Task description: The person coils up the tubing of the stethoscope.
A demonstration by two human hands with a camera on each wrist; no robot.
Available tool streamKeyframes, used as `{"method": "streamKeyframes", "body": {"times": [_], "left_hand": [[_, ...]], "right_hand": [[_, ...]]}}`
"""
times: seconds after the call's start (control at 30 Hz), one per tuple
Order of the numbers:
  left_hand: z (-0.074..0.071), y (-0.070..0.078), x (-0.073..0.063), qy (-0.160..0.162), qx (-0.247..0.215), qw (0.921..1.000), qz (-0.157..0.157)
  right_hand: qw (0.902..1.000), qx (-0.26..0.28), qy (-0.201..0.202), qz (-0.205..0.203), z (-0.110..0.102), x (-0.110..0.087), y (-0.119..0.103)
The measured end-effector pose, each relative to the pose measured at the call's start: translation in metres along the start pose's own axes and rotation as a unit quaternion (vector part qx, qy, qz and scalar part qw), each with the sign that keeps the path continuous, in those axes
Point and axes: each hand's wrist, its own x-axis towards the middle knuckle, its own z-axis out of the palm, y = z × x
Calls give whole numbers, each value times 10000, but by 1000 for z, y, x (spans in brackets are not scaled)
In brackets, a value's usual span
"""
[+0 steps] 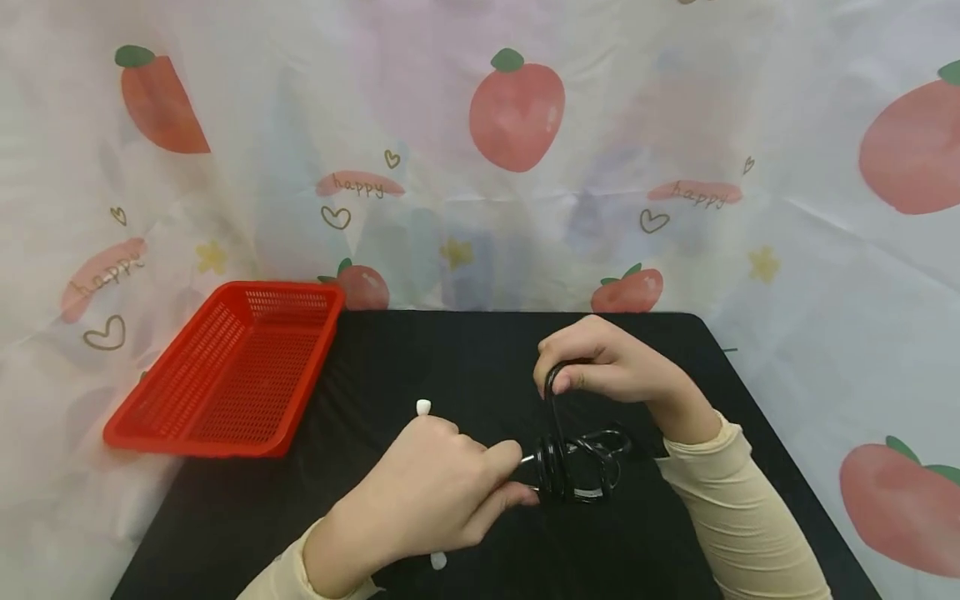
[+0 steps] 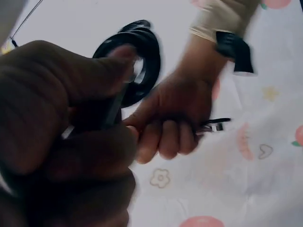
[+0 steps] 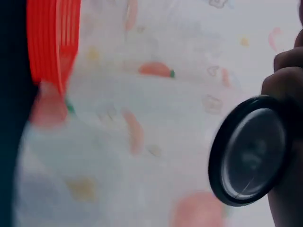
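Observation:
A stethoscope with black tubing, silver metal ear tubes and white ear tips is between the two hands. My left hand grips the metal ear tubes, and the white tips stick out on both sides of the fist. The tubing is wound in a coil just beyond the left fingertips. My right hand is raised to the upper right of the coil and pinches a length of tubing pulled up from it. Beside the right hand hangs the round, black-rimmed chest piece.
A red perforated plastic basket stands at the left, on the edge of the black table. A white cloth printed with fruit, hearts and words hangs behind and at both sides.

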Motion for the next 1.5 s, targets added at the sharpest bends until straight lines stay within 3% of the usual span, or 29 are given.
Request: {"method": "streamKeyframes", "body": {"times": [0.07, 0.1, 0.17, 0.23, 0.3, 0.43, 0.53, 0.67, 0.8, 1.0, 1.23, 1.37, 1.5], "left_hand": [[-1, -2, 1, 224, -268, 9994, -23], [1, -4, 1, 346, -458, 9983, -111], [5, -7, -3, 558, -903, 9935, -414], [9, -10, -9, 718, -1375, 9838, -896], [12, -14, -14, 875, -1693, 9720, -1377], [16, -23, -22, 1232, -1632, 9526, -2252], [20, -28, -24, 1279, -1146, 9482, -2672], [28, -28, -22, 1035, -391, 9554, -2737], [32, -23, -20, 987, 205, 9600, -2612], [32, -22, -18, 1155, 437, 9607, -2487], [34, -20, -19, 1169, 1002, 9634, -2192], [38, -19, -17, 1184, 1389, 9661, -1824], [42, -20, -17, 1177, 1569, 9673, -1608]], "right_hand": [[9956, 884, 321, 5, 10, -5, 17], [9882, 1444, 515, 49, 18, -8, 23], [9677, 2329, 953, 165, 37, -19, 31], [9403, 3185, 1186, 188, 58, -29, 33], [9212, 3693, 1214, 168, 76, -38, 30], [9145, 3873, 1170, -66, 98, -48, 22], [9255, 3511, 1416, -87, 103, -47, 15], [9432, 2414, 2259, 318, 106, -39, 5], [9390, 1649, 2924, 748, 110, -35, -3], [9373, 1618, 2962, 865, 111, -37, -6], [9409, 379, 2892, 1719, 100, -39, -11], [9315, -85, 2638, 2501, 93, -38, -18], [8948, -159, 2716, 3539, 91, -35, -24]]}}
